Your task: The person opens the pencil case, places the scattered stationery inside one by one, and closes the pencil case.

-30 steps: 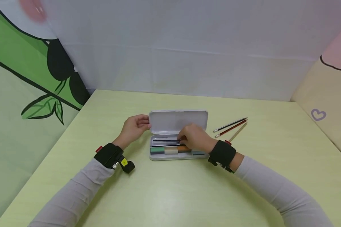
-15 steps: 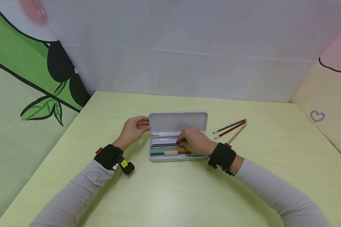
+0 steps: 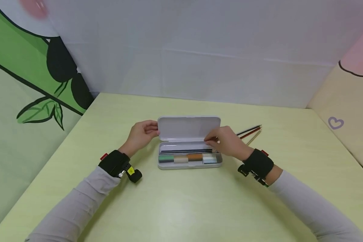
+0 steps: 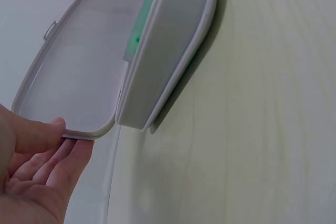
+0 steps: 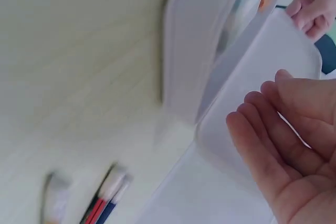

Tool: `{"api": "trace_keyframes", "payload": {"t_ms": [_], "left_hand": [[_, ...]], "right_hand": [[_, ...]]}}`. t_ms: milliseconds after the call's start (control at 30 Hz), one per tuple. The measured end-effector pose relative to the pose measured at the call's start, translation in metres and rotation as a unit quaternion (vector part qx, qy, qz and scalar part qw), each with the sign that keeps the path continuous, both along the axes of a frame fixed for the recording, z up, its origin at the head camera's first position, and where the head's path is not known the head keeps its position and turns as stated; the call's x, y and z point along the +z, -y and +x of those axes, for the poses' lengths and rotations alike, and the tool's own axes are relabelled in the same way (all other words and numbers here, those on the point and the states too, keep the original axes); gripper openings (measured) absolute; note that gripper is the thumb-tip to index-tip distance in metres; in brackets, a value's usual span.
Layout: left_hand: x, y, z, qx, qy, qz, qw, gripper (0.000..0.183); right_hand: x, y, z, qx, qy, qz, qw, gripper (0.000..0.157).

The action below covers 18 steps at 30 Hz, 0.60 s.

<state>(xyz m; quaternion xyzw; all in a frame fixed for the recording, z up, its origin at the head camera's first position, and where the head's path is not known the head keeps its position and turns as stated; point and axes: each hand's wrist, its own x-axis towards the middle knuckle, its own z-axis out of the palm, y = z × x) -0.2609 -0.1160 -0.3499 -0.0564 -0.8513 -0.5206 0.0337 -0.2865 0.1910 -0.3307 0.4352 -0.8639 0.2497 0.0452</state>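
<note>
An open white pencil case (image 3: 190, 166) lies on the table, its lid (image 3: 189, 128) raised behind it. At the lid's left edge my left hand (image 3: 141, 135) pinches the rim between thumb and fingers, as the left wrist view also shows. My right hand (image 3: 229, 144) hovers over the case's right end, holding nothing; its fingers are loosely bent in the right wrist view. Inside the case lie dark pencils (image 3: 184, 151) at the back. In front sit a green-and-dark piece (image 3: 166, 158), a beige and orange piece (image 3: 195, 157), and a white-and-blue block (image 3: 210, 159).
Several pencils (image 3: 250, 133) lie on the table right of the case, partly behind my right hand; a dark one, a red one and a wooden one (image 3: 254, 137) show. The pale table (image 3: 175, 205) meets a white backdrop (image 3: 187, 77) at its far edge.
My right hand has let go of a dark pencil in the case and moved up and to the right. The left hand stays at the lid's edge.
</note>
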Motion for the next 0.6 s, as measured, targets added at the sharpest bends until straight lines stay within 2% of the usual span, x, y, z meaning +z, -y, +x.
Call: {"api": "trace_keyframes", "payload": {"t_ms": [200, 400, 500, 600], "left_hand": [[0.001, 0.003, 0.001, 0.003, 0.003, 0.001, 1.0000, 0.031], [0.000, 0.004, 0.003, -0.006, 0.000, 0.008, 1.0000, 0.032], [0.001, 0.004, 0.005, -0.009, 0.002, 0.010, 0.9999, 0.032], [0.001, 0.004, 0.006, -0.012, 0.002, 0.012, 0.9998, 0.032]], "right_hand": [[0.003, -0.034, -0.005, -0.053, 0.000, 0.021, 0.998, 0.010], [0.006, -0.074, -0.016, -0.108, -0.006, 0.079, 0.991, 0.018], [0.006, -0.095, -0.021, -0.119, -0.010, 0.111, 0.987, 0.023], [0.002, -0.111, -0.026, -0.108, 0.000, 0.131, 0.985, 0.021]]}}
